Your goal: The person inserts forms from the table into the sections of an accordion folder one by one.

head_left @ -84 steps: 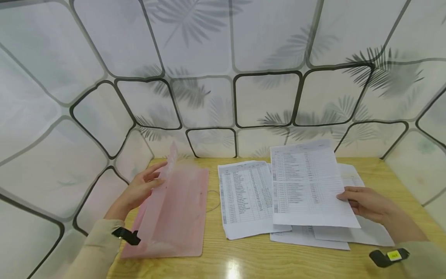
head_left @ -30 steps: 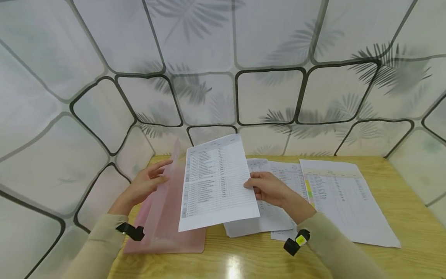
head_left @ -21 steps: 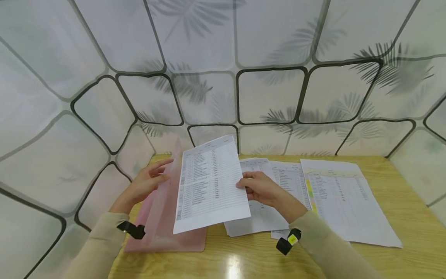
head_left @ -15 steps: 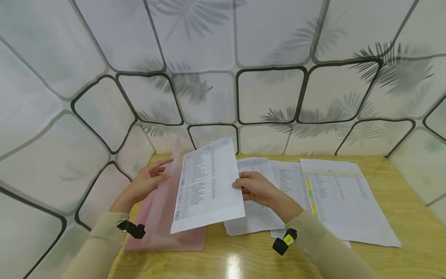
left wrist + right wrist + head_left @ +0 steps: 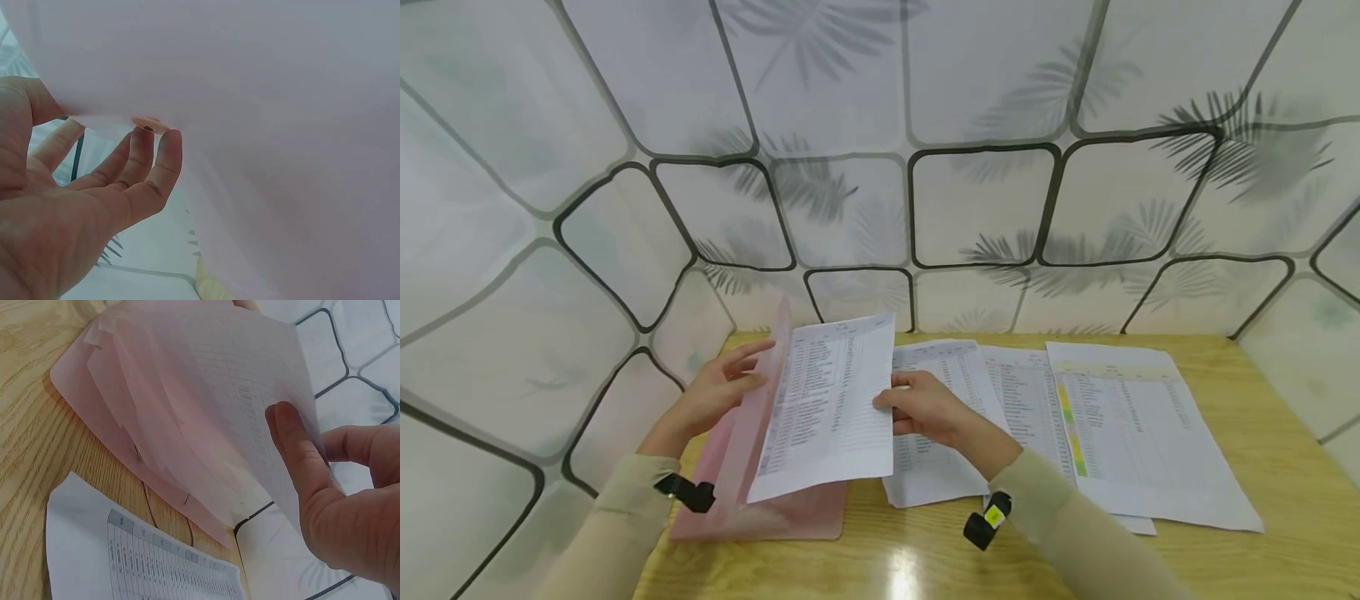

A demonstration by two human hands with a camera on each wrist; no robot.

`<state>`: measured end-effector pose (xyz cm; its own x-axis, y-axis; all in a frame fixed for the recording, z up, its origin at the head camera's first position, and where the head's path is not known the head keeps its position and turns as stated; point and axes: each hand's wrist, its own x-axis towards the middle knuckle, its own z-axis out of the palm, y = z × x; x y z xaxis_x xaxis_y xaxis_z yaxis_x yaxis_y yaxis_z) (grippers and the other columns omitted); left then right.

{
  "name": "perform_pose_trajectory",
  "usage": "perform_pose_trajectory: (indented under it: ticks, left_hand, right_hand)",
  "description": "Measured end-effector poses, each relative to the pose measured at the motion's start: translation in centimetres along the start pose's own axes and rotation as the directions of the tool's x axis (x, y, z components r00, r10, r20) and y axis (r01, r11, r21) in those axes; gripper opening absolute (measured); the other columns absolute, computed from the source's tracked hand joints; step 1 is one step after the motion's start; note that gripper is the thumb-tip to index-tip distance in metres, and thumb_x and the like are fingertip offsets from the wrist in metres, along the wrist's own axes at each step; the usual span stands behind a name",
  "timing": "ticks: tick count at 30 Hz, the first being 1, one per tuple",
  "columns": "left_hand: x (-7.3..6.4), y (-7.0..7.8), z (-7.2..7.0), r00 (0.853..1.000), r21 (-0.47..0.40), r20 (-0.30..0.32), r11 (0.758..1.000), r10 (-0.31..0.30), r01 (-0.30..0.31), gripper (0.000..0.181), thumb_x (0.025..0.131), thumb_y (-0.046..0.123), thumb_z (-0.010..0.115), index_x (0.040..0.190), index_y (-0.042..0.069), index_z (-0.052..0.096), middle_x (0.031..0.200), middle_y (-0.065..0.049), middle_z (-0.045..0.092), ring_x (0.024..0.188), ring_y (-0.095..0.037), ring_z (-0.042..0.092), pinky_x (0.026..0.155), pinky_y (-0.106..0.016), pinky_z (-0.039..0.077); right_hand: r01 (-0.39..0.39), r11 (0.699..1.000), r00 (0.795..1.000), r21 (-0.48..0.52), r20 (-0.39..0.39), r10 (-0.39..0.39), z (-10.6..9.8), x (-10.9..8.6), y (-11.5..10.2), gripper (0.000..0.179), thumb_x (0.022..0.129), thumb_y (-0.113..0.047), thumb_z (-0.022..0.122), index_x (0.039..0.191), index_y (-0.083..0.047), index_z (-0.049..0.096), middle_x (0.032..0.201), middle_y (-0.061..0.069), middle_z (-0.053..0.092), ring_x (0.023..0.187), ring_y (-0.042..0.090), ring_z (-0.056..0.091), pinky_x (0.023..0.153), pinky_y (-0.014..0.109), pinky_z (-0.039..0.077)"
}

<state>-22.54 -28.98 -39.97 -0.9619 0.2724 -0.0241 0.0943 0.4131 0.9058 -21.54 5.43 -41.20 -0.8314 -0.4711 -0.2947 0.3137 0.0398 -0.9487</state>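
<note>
In the head view, my left hand [image 5: 718, 396] holds up the cover of a pink plastic folder [image 5: 805, 518] on the left of the table. The left wrist view shows its fingers at the cover's edge, by a small round button [image 5: 150, 124]. My right hand [image 5: 928, 408] pinches the right edge of a printed sheet [image 5: 827, 408], thumb in front. This sheet is tilted over the folder, its left edge against the raised cover. In the right wrist view, the sheet [image 5: 250, 381] stands close to the pink layers of the folder [image 5: 125, 419].
Right of the folder lies a stack of printed pages [image 5: 925, 483], partly behind my right hand. Beyond it are another printed page [image 5: 1026, 392] and a sheet with coloured tabs [image 5: 1157, 450]. A thin cord [image 5: 149, 503] crosses the wooden table [image 5: 1292, 467]. A patterned wall [image 5: 977, 208] stands behind.
My right hand has carried the printed sheet leftward from the pages on the right to over the folder, then lowered and tilted it toward the cover. The left hand keeps the cover raised.
</note>
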Motion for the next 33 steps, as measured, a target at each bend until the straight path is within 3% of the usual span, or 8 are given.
perform_pose_trajectory:
  ticks: [11,22,33]
  left_hand:
    - [-0.2,0.5,-0.1,1.0,-0.007,0.002,1.0,0.006,-0.006,0.061,0.104,0.013,0.064,0.161,0.006,0.041,0.157,-0.035,0.044,0.135,-0.049,0.053,0.092,-0.037,0.054]
    - [-0.4,0.4,-0.3,1.0,-0.015,0.012,1.0,-0.009,0.009,0.062,0.106,0.015,0.063,0.163,0.008,0.039,0.161,-0.034,0.04,0.135,-0.051,0.054,0.09,-0.031,0.056]
    - [-0.3,0.4,-0.3,1.0,-0.009,0.013,1.0,-0.007,0.007,0.062,0.106,0.015,0.063,0.163,0.01,0.039,0.161,-0.033,0.041,0.135,-0.05,0.054,0.093,-0.034,0.056]
  right_hand:
    - [0.034,0.998,0.998,-0.044,0.05,-0.032,2.0,-0.1,-0.3,0.047,0.095,-0.007,0.066,0.141,0.003,0.061,0.117,0.02,0.077,0.095,0.025,0.079,0.077,0.034,0.063]
    - [0.027,0.998,0.999,-0.057,0.036,-0.025,3.6,1.5,0.8,0.042,0.096,-0.004,0.064,0.136,0.007,0.062,0.111,0.021,0.078,0.091,0.024,0.078,0.072,0.031,0.063]
    - [0.0,0.999,0.999,-0.039,0.037,0.001,5.2,2.6,1.4,0.036,0.108,-0.012,0.051,0.133,0.011,0.063,0.105,0.024,0.079,0.079,0.018,0.077,0.068,0.03,0.062]
